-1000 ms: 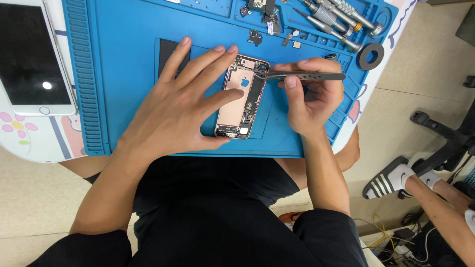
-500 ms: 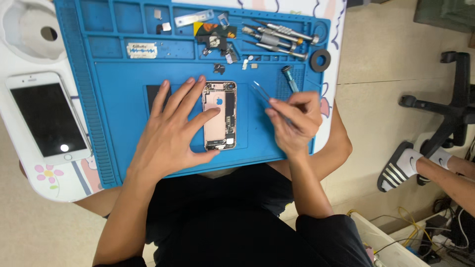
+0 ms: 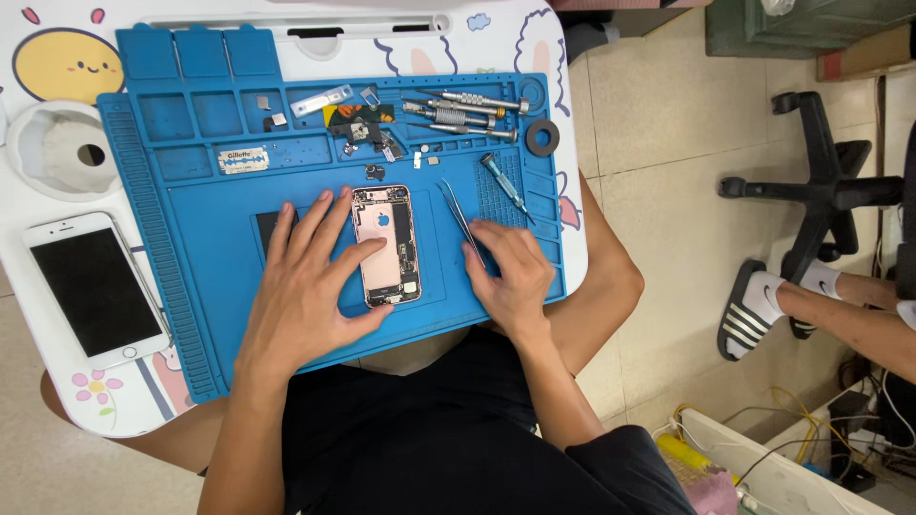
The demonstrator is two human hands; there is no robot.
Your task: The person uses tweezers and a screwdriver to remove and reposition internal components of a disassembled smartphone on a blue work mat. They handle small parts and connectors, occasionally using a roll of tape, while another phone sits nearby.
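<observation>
R hand (image 3: 510,277) has come down since 0.5 s ago, tweezers (image 3: 460,217) now flat on the mat (image 3: 210,315), fingers loosely curled over their rear end, not clamped. L hand (image 3: 310,286) spread flat, fingers apart, thumb and index touching the open phone (image 3: 385,246) mid-mat. Screwdriver (image 3: 503,181) just beside. Spare phone (image 3: 93,289) on bench (image 3: 592,191), left.

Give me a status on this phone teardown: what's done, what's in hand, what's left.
Done: the screen lies apart at the left, and small parts sit in the blue mat's trays. In hand: the left hand steadies the opened phone body; the right hand rests by the tweezers. Left: boards and components remain inside the body.
</observation>
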